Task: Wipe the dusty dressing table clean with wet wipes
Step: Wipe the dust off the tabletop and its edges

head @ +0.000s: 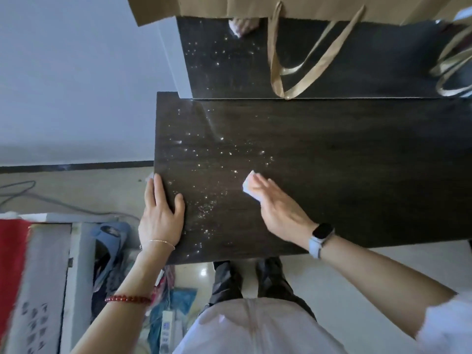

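**Wet wipe pressed to the dusty table under the right hand**

The fingers point(265, 186) of the right hand point(277, 208) lie straight and close together, flat on top of a folded white wet wipe point(251, 189), pressing it onto the dark table point(357, 175). The wipe sticks out from under the fingertips on the hand's far left side, touching the tabletop. Just beyond and to the left of it lies a scatter of pale dust specks point(212, 159), running from the table's back left part down toward the near edge.

The left hand point(161, 213) rests flat at the table's left edge, fingers extended and relaxed, thumb on the surface, holding nothing that can be made out; a small pale shape shows at its fingertips, too unclear to tell.

A smartwatch point(320, 237) sits on the right wrist; a thin chain and a red bead bracelet point(127, 299) are on the left arm.

Behind the table stands a mirror point(357, 65) reflecting the specks. A brown paper bag point(281, 6) hangs over its top, its gold ribbon handles point(301, 70) dangling down.
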### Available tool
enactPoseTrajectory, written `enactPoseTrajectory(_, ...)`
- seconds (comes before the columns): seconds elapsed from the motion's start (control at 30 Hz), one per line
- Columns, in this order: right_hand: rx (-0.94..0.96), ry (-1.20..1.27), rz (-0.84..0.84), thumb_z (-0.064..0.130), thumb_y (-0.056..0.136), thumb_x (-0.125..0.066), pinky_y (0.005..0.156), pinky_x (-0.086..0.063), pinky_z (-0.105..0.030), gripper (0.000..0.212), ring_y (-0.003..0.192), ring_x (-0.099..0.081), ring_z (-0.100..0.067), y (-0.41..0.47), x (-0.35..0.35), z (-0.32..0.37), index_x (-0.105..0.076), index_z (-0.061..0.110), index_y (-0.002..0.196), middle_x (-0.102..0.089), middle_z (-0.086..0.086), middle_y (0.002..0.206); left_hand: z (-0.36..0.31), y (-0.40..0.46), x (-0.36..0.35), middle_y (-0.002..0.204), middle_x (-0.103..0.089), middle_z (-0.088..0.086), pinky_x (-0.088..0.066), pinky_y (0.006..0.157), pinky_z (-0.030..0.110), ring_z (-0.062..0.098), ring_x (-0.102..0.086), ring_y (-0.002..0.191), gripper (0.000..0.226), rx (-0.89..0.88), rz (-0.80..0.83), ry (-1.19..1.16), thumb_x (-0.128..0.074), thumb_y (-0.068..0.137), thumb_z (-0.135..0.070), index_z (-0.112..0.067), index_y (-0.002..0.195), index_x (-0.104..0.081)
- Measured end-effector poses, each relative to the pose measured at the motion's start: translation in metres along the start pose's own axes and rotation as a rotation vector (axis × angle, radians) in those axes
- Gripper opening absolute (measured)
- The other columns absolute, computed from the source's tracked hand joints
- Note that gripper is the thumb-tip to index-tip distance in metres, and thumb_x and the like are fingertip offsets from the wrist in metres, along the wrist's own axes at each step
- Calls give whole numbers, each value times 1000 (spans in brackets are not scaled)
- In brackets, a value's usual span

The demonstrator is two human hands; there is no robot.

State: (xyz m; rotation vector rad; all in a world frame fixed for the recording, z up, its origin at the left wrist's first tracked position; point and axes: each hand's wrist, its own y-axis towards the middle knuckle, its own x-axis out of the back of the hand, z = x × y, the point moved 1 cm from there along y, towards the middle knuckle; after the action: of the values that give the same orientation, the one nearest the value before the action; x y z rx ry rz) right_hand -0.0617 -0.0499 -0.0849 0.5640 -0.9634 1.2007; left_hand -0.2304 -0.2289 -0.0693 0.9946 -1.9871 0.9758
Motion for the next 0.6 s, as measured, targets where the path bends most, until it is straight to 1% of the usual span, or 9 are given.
enactPoseTrajectory(0.1, -408, -12, -247, -5, 78, -24, 115, -18, -41, 53, 134, -29, -28, 49, 34, -46, -36, 6, 128, -38, -12, 135, -1, 2, 1, 151, -18, 4, -44, 82, 48, 39, -49, 113, 61, -10, -14, -13, -37, 93, -37, -22, 145, -8)
enactPoseTrajectory(0.13, -486, 0, -348, -2, 80, -26, 113, -22, -45, 45, 129, -34, -30, 61, 39, -45, -38, 6, 123, -41, -13, 128, 0, 2, 1, 150, -20, 5, -44, 83, 48, 39, -48, 113, 61, -13, -20, -16, -38, 93, -36, -21, 145, -9)
enactPoseTrajectory(0.17, -486, 13, -384, 0, 83, -28, 111, -24, -48, 40, 127, -35, -29, 68, 38, -34, -39, 8, 120, -41, -13, 126, 1, 3, 0, 149, -21, 7, -44, 84, 48, 38, -47, 115, 62, -21, -27, -16, -39, 93, -36, -20, 145, -9)
enactPoseTrajectory(0.23, -261, -15, -241, 7, 88, -28, 112, -22, -47, 39, 133, -27, -25, 55, 15, 7, -38, 9, 126, -38, -10, 135, 3, 4, -2, 148, -24, 8, -44, 86, 48, 37, -45, 118, 63, -32, -35, -10, -40, 92, -35, -19, 145, -10)
enactPoseTrajectory(0.33, 249, -194, 81, 22, 95, -30, 117, -10, -37, 50, 143, -12, -22, -1, -25, 55, -27, 6, 142, -23, -13, 152, 3, 4, -2, 147, -25, 9, -44, 86, 47, 37, -45, 118, 63, -22, -27, -25, -41, 92, -35, -21, 145, -11)
enactPoseTrajectory(0.4, 390, -276, 103, 23, 95, -32, 115, -17, -38, 50, 141, -19, -23, 1, -15, 34, -28, 4, 141, -26, -13, 150, 3, 4, -2, 147, -25, 8, -45, 85, 47, 37, -46, 118, 63, -17, -24, -18, -41, 92, -36, -21, 145, -11)
enactPoseTrajectory(0.43, 341, -303, 53, 22, 94, -32, 113, -24, -40, 50, 139, -24, -25, 16, -6, 17, -31, 2, 140, -29, -15, 149, 3, 4, -2, 147, -25, 8, -46, 85, 46, 37, -46, 118, 63, -15, -23, -15, -41, 92, -37, -21, 145, -10)
enactPoseTrajectory(0.5, 61, -297, -64, 19, 93, -30, 109, -30, -47, 48, 137, -28, -31, 56, 19, -15, -33, 0, 138, -31, -20, 147, 3, 5, -2, 147, -25, 8, -46, 87, 46, 38, -45, 118, 64, -12, -22, -12, -41, 92, -37, -21, 145, -10)
enactPoseTrajectory(0.6, -432, -193, -219, 15, 96, -31, 115, -16, -46, 48, 141, -14, -31, 114, 49, -45, -22, 1, 141, -18, -20, 152, 3, 5, -2, 146, -25, 9, -45, 88, 46, 38, -46, 117, 64, -11, -19, -3, -41, 91, -37, -21, 145, -10)
